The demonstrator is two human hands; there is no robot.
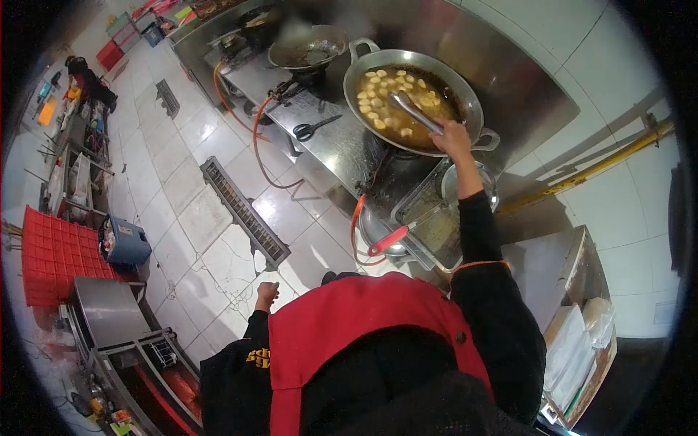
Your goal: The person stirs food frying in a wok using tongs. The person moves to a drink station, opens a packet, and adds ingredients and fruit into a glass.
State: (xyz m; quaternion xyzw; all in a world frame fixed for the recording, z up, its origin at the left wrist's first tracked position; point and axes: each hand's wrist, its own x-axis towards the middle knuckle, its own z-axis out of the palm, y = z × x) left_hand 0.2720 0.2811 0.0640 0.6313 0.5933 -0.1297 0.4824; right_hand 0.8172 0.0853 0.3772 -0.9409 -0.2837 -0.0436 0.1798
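My right hand (452,138) grips the handle of a long metal cooking utensil (416,110), over the wide two-handled pan (476,102). The utensil's far end reaches into brownish liquid; its exact shape there is unclear. Several pale yellow pieces (379,123) float in that liquid, mostly toward the pan's left side. Down by my left side, away from the stove, my left hand (267,294) is loosely closed with no object visible in it.
On the steel counter (320,156) lie black-handled scissors (314,128). A second wok (309,47) stands farther left. Near my right arm, a red-handled utensil (392,238) rests across a metal tray (440,236). Orange hoses (258,134) hang over the counter's front. Another person (91,80) is far left.
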